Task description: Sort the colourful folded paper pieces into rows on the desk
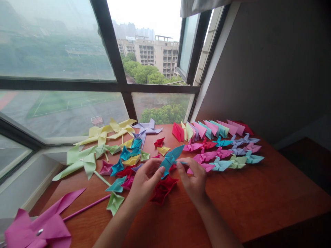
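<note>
A blue folded paper crane (170,160) is held up between both hands, above the wooden table. My left hand (148,177) pinches its lower left side with thumb and fingers. On the other side, my right hand (192,174) grips a narrow blue point of the same crane between thumb and fingertips. Below the crane, a red paper boat (164,190) rests on the table between my hands. Rows of folded cranes in pink, blue and green, such as a light blue crane (221,164), stand right of my right hand.
Several paper boats, among them a green boat (114,203), lie left of my left hand. Pinwheels, including a magenta pinwheel (53,229) and a green pinwheel (82,160), spread along the left. The window (124,88) borders the wooden table (258,199) at the back.
</note>
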`<state>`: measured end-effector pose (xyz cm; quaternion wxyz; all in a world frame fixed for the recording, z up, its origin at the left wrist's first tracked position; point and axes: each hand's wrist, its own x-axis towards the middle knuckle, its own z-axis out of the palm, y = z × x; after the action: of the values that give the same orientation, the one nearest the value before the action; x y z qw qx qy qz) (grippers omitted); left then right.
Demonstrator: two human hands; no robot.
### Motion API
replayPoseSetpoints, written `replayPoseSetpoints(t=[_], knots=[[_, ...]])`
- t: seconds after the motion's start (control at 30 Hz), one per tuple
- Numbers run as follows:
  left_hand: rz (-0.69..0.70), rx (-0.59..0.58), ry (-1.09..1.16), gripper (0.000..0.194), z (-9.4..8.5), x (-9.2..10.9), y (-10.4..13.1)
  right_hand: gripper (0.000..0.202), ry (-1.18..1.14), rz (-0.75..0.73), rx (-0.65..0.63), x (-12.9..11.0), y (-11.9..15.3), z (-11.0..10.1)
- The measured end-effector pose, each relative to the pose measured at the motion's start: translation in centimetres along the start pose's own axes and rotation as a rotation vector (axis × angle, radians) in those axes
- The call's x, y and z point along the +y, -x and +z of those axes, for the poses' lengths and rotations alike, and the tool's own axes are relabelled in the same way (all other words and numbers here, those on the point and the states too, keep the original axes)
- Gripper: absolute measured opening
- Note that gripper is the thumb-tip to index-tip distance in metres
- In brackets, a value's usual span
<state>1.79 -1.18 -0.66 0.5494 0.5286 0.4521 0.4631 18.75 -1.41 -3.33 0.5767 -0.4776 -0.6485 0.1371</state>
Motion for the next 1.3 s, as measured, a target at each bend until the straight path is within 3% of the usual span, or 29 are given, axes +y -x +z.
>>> replayPoseSetpoints(t=[0.17,0.43,0.73,1.3], knots=[[-0.019,-0.055,0.015,0.029,0.0,-0.2,-0.2,0.008,-0.026,-0.100,-0.072,-0.2,0.0,0.1],[0.063,-0.094,-0.141,0.022,-0.3,-1.3,-0.1,0.014,0.104,-0.122,-0.083,-0.1,0.2,0.6],[0.185,-0.056,-0.338,0.023,-0.1,-1.4,0.0,0.015,0.191,-0.141,-0.066,0.2,0.4,0.7],[0.148,-0.034,-0.267,0.023,-0.2,-2.0,-0.1,0.011,0.140,-0.139,-0.044,-0.1,0.3,0.6]])
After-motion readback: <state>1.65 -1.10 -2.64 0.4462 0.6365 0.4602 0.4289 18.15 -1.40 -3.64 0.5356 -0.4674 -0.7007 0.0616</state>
